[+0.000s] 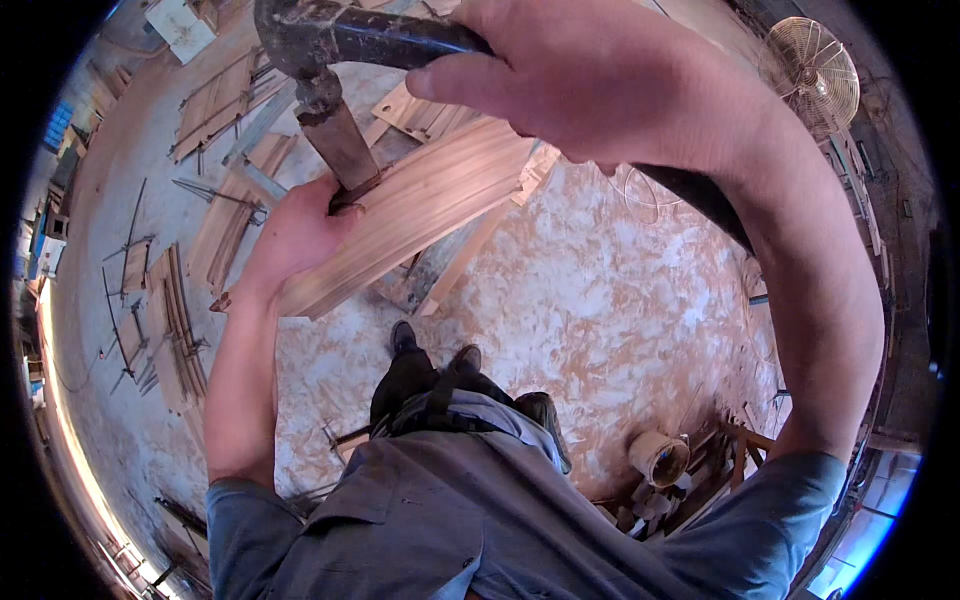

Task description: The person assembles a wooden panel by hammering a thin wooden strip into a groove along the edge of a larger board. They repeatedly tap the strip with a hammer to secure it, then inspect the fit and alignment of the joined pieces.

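My right hand (560, 80) is wrapped round the black handle of a hammer (295, 40). The dark hammer head is at the upper left, its face overlapping the top of a short wooden block (343, 145); whether they touch I cannot tell. Closed round the block's lower end is my left hand (305, 235). That end rests at the far edge of a wide, light-brown wooden panel (430, 205), which lies slanted in front of me. My left fingers are partly hidden behind the block.
Beneath the panel are supporting wooden strips (465, 260). Clamped panels (175, 330) and long bar clamps (130, 235) lie on the floor at the left. A caged fan (810, 75) stands at the far right. Near my right side are a bucket (660, 457) and wood scraps.
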A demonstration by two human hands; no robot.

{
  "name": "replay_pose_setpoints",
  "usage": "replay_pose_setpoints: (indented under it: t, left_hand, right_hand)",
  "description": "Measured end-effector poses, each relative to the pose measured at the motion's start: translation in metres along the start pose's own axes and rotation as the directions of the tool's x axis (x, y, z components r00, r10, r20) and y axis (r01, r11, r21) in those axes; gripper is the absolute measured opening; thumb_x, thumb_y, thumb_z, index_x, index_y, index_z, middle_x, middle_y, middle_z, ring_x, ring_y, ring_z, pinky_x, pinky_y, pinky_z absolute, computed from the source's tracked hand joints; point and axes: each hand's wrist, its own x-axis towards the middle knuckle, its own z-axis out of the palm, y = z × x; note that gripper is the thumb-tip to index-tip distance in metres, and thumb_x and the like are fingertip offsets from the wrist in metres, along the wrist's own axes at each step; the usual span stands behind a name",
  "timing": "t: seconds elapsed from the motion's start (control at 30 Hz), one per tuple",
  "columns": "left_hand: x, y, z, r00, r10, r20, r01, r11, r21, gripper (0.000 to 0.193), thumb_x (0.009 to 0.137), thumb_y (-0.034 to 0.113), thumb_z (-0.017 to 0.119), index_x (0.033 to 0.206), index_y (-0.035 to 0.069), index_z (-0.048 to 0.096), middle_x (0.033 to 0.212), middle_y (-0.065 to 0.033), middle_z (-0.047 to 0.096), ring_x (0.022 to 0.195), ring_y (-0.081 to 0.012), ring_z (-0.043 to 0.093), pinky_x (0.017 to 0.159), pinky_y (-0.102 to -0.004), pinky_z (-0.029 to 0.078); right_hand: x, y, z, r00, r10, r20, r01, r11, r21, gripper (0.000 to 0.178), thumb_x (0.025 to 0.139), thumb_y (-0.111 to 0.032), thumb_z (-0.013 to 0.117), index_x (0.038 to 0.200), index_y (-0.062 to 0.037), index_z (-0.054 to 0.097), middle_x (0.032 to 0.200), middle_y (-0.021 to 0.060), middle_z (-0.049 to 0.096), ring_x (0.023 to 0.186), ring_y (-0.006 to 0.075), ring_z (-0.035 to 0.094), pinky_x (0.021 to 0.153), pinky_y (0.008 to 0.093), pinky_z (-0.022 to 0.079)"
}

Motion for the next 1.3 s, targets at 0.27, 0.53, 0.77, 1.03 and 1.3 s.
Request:
replay_pose_setpoints:
  t: [0.27,0.53,0.77,1.03,1.3]
  left_hand:
    - [-0.006,0.014,-0.007,0.997,-0.056,0.053,0.053,0.997,0.047,0.042,0.084,0.027,0.062,0.111,-0.005,0.06,0.105,-0.0287,0.065,0.102,-0.0438,0.061,0.086,-0.0456,0.048]
    - [0.0,0.007,-0.005,0.998,-0.017,0.055,0.013,0.997,0.075,0.043,0.082,0.031,0.061,0.105,-0.006,0.062,0.099,-0.0281,0.066,0.097,-0.0436,0.062,0.084,-0.0469,0.049]
    - [-0.002,0.012,-0.009,0.993,-0.053,0.104,0.042,0.994,0.104,0.04,0.082,0.03,0.059,0.103,-0.004,0.065,0.1,-0.0256,0.066,0.097,-0.0424,0.062,0.086,-0.0468,0.049]
    - [-0.001,0.013,-0.011,0.982,-0.095,0.165,0.069,0.985,0.156,0.037,0.084,0.028,0.058,0.108,0.001,0.065,0.1,-0.0227,0.067,0.097,-0.0403,0.063,0.086,-0.0473,0.05]
    - [0.001,0.006,-0.005,0.978,-0.092,0.186,0.062,0.986,0.157,0.03,0.087,0.027,0.058,0.1,0.001,0.067,0.099,-0.021,0.068,0.097,-0.0386,0.064,0.085,-0.0476,0.051]
  right_hand:
    - [-0.001,0.007,0.023,0.999,0.043,-0.033,-0.04,0.997,0.072,0.038,0.099,-0.033,0.05,0.096,0.0022,0.065,0.082,0.0244,0.066,0.083,0.041,0.065,0.076,0.0457,0.05]
    - [0.012,0.027,0.047,0.972,0.086,-0.22,-0.055,0.988,0.143,0.033,0.1,-0.03,0.054,0.104,0.0014,0.062,0.057,0.0015,0.052,0.043,0.0094,0.05,0.041,0.027,0.042]
    - [0.019,0.045,0.061,0.975,-0.034,-0.218,0.023,0.998,-0.053,0.04,0.097,-0.037,0.057,0.098,0.0028,0.061,0.057,0.0089,0.053,0.051,0.0171,0.059,0.05,0.0342,0.047]
    - [0.015,0.036,0.071,0.983,0.029,-0.181,-0.045,0.996,-0.082,0.038,0.096,-0.035,0.059,0.09,0.0024,0.061,0.061,0.013,0.053,0.062,0.0235,0.062,0.06,0.0395,0.047]
    - [0.017,0.044,0.092,0.976,0.146,-0.162,-0.143,0.989,0.032,0.034,0.095,-0.034,0.062,0.091,-0.0008,0.057,0.061,0.0101,0.054,0.059,0.0155,0.058,0.055,0.0353,0.044]
